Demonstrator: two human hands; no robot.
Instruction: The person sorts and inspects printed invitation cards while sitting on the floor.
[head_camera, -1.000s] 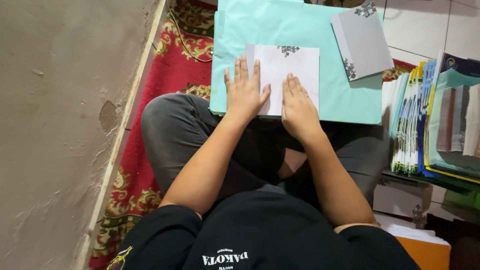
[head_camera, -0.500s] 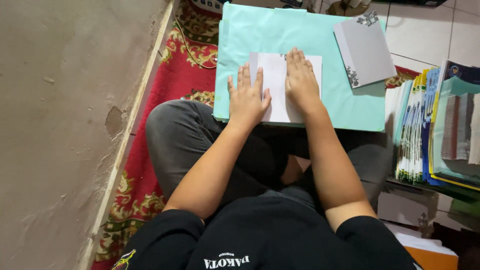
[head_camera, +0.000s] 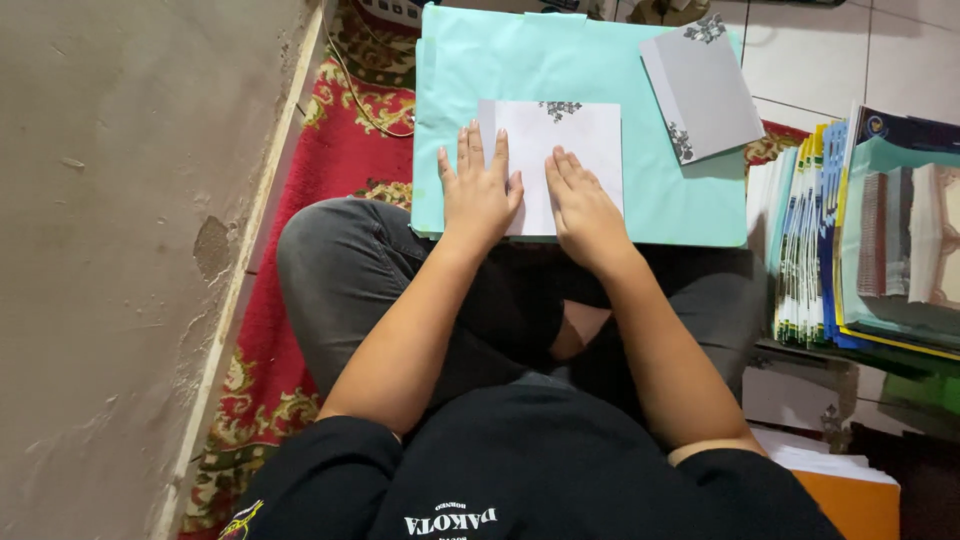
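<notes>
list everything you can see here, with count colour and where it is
white paper: 1, white with a dark floral mark at its top edge, flat on the board under both hands
board: 1, pale turquoise, across the person's lap
grey card: 1, grey with dark floral corners, on the board's upper right corner
rug: 1, red with gold pattern, on the floor beside the wall
wall: 1, beige, scuffed, along the left
stack of folders: 1 stack, blue, green and white, at the right
left hand: flat on the white paper's left edge
right hand: flat on the white paper
</notes>
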